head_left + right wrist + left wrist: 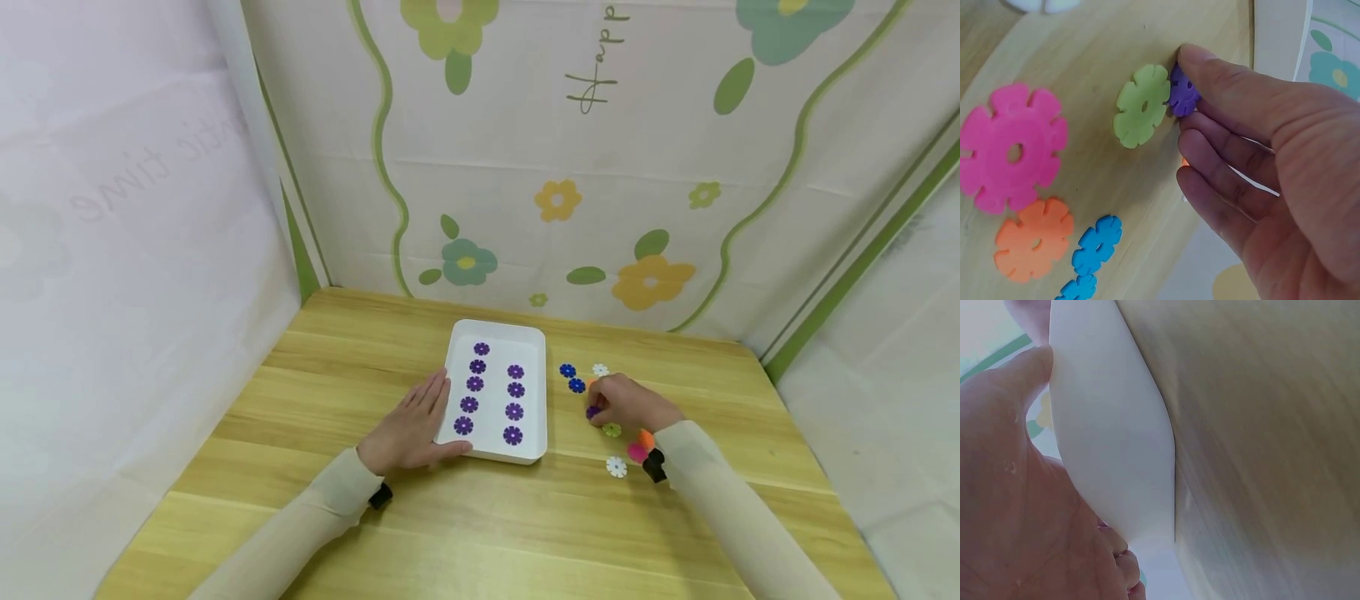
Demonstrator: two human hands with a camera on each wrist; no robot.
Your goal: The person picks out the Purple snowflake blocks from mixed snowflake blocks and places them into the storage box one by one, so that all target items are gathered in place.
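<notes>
A white tray (531,354) lies on the wooden table, with purple interlocking plastic discs in two columns inside it. My left hand (411,425) rests along the tray's left side, fingers straight, its thumb at the near edge. In the left wrist view the thumb and palm lie against the white tray wall (1110,425). To the right of the tray, my right hand (630,403) pinches a purple disc (1182,94) between thumb and fingers. A lime-green disc (1141,106) lies right beside the purple one, overlapping it in the right wrist view.
Around my right hand lie two dark blue discs (576,385), white discs (617,467), a pink disc (1013,150), an orange disc (1034,240) and light blue discs (1097,244). A flower-printed curtain (510,150) stands behind the table's far edge.
</notes>
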